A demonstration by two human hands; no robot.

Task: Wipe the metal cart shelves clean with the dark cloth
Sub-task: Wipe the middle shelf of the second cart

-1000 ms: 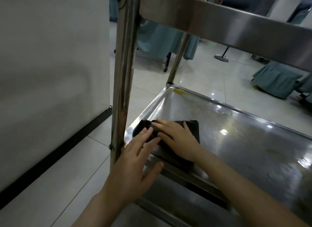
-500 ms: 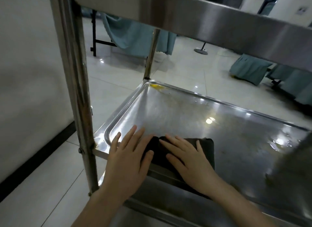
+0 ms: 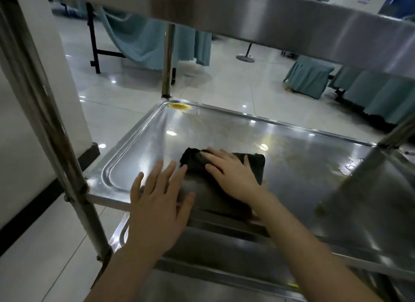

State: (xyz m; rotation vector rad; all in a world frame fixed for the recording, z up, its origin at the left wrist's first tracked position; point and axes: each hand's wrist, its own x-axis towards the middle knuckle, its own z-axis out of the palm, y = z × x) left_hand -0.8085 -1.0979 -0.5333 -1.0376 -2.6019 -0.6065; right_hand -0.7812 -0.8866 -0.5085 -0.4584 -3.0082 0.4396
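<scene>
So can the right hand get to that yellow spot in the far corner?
Probably yes. Only bare shelf lies between the right hand and the yellow spot, though it would be a stretch.

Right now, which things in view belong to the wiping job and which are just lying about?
Job: folded dark cloth; shiny metal cart shelf under it; yellow smear in the shelf's far left corner; right hand pressing flat on the cloth; left hand flat at the shelf's near edge.
Lying about: teal cloth-draped tables on the tiled floor; round-based grey pole stand.
</scene>
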